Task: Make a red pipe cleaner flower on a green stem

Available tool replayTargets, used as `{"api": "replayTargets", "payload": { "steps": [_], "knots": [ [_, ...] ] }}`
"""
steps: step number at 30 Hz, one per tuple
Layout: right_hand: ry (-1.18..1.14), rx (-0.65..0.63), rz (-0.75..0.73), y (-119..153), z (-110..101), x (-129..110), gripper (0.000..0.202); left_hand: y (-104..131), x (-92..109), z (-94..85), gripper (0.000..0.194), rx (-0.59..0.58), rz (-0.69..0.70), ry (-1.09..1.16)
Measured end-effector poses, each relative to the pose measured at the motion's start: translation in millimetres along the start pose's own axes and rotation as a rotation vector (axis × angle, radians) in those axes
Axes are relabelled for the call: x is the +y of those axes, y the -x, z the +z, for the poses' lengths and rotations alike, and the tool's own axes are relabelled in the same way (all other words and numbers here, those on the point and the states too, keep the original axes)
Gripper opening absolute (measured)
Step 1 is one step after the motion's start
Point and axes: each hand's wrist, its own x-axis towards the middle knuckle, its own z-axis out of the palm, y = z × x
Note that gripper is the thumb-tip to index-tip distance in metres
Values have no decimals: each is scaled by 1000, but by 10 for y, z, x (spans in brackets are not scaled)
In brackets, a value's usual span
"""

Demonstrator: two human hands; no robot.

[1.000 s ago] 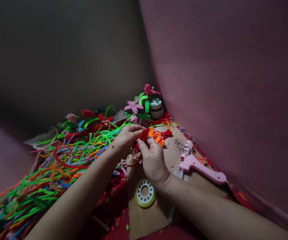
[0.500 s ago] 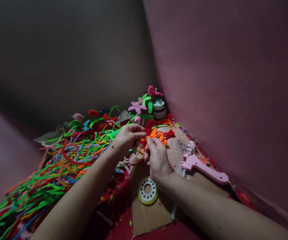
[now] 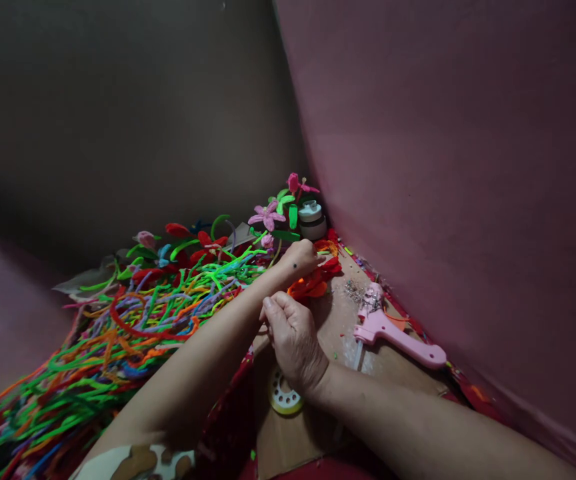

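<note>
My left hand (image 3: 302, 257) reaches forward over the board, its back toward me and its fingers mostly hidden. Just beyond its fingertips lie red fuzzy petal pieces (image 3: 331, 267). Closer to me, my right hand (image 3: 292, 340) is closed, thumb against curled fingers; whatever it pinches is hidden. An orange pipe-cleaner flower (image 3: 308, 287) shows between the two hands, and I cannot tell whether either one grips it. Below my right hand, a roll of clear tape (image 3: 284, 402) is partly covered by the wrist.
A wooden board (image 3: 283, 447) carries a pink glue gun (image 3: 401, 340) and small metal bits (image 3: 353, 290). Heaped pipe cleaners (image 3: 118, 340) spread on the left. Finished fuzzy flowers (image 3: 267, 217) and a white-lidded jar (image 3: 312, 220) stand at the back, near the pink wall (image 3: 443, 167).
My left hand has moved forward and right, away from the orange flower toward the red pieces. My right hand has drawn back toward me and slightly left, now partly over the tape roll.
</note>
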Motion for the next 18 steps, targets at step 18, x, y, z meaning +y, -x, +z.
{"api": "replayTargets", "payload": {
  "steps": [18],
  "knots": [
    [240, -239, -300, 194, -49, 37, 20, 2102, -128, -338, 28, 343, 782, -372]
  ]
}}
